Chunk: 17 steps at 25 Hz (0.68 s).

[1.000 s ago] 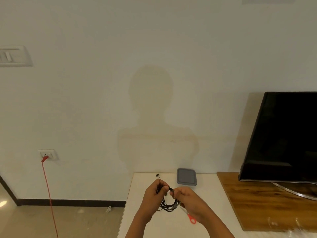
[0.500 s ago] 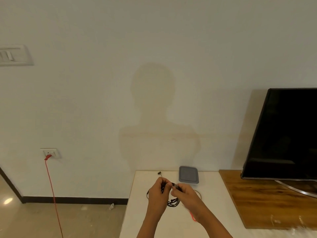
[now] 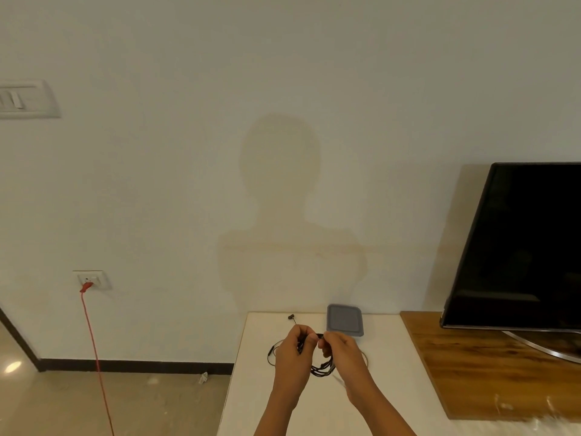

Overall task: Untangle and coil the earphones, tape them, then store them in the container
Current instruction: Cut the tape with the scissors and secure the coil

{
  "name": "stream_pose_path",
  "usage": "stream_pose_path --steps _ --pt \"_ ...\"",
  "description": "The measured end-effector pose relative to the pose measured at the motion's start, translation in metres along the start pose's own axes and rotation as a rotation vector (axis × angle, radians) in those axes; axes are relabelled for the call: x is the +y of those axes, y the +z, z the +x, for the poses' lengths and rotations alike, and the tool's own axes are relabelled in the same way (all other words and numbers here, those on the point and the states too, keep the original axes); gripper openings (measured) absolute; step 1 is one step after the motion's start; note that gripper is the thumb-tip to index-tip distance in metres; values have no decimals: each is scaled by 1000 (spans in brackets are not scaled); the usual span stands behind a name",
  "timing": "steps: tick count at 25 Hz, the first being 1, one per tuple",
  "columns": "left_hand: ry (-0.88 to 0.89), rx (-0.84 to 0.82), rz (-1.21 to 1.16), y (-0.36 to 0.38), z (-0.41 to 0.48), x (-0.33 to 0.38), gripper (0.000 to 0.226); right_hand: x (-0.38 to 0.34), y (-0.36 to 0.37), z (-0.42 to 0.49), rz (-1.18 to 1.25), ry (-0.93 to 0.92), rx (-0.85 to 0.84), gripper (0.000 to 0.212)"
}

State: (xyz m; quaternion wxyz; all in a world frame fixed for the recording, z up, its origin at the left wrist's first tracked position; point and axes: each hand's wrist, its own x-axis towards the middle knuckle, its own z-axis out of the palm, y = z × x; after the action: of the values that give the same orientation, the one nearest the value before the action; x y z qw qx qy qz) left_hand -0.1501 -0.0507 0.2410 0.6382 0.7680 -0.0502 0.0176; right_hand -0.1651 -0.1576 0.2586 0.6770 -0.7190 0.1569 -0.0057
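Note:
Black earphones [image 3: 321,369] hang as a loose bundle of loops between both hands above the white table [image 3: 251,388]. My left hand [image 3: 294,350] grips the cord at the bundle's left side. My right hand [image 3: 341,350] pinches the cord at the top, thumb and fingers meeting the left hand's. One earbud [image 3: 291,317] lies on the table behind the hands, and a loop of cord [image 3: 269,354] trails out to the left. A grey lidded container [image 3: 345,320] sits at the table's back edge, just behind my right hand.
A black TV screen [image 3: 522,247] stands on a wooden top [image 3: 456,366] to the right of the table. A red cable [image 3: 94,357] hangs from a wall socket [image 3: 91,279] at the left. The wall rises directly behind the table.
Both hands have lifted a little toward the container and drawn close together at the top of the bundle. The red-handled tool seen on the table earlier is hidden behind my right forearm.

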Motion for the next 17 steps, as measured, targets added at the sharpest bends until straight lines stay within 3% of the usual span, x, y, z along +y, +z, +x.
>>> stream_pose_path --steps 6,11,17 --pt "-113 -37 -52 -3 0 -2 11 6 -8 6 -109 -9 -92 30" --pt "-103 11 -63 -5 2 -4 8 17 -22 9 132 200 -179 47" --pt "-108 -7 -18 7 1 -9 7 23 -25 7 15 123 -115 27"
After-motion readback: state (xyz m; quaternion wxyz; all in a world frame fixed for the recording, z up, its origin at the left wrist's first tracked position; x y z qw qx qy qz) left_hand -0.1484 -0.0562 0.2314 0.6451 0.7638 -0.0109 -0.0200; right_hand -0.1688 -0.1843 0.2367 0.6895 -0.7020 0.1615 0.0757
